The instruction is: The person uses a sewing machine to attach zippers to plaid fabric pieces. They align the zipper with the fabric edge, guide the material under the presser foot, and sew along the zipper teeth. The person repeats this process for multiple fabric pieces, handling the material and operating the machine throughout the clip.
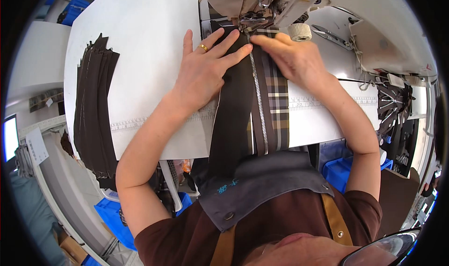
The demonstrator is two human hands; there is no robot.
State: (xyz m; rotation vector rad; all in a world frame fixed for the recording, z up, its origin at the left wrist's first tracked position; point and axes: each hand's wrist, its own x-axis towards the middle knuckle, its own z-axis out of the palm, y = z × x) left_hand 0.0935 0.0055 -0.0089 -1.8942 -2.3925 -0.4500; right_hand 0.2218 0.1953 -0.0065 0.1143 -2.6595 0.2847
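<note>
A long metal zipper (258,97) on dark tape runs from the sewing machine's presser foot (250,25) toward me. Under it lies plaid fabric (279,95) in black, tan and white. A dark brown fabric strip (232,107) covers the zipper's left side and hangs over the table's front edge. My left hand (203,65), a ring on one finger, rests open with spread fingers on this strip, fingertips close to the foot. On the other side, my right hand (297,58) has curled fingers closed at the zipper's right edge; its fingertips are just in front of the foot.
A stack of dark brown fabric pieces (96,107) hangs over the table's left front edge. The machine head (374,23) looms at the upper right, with thread snips (333,37) beneath. A printed ruler (322,102) crosses the white table. Blue bins (337,172) stand below.
</note>
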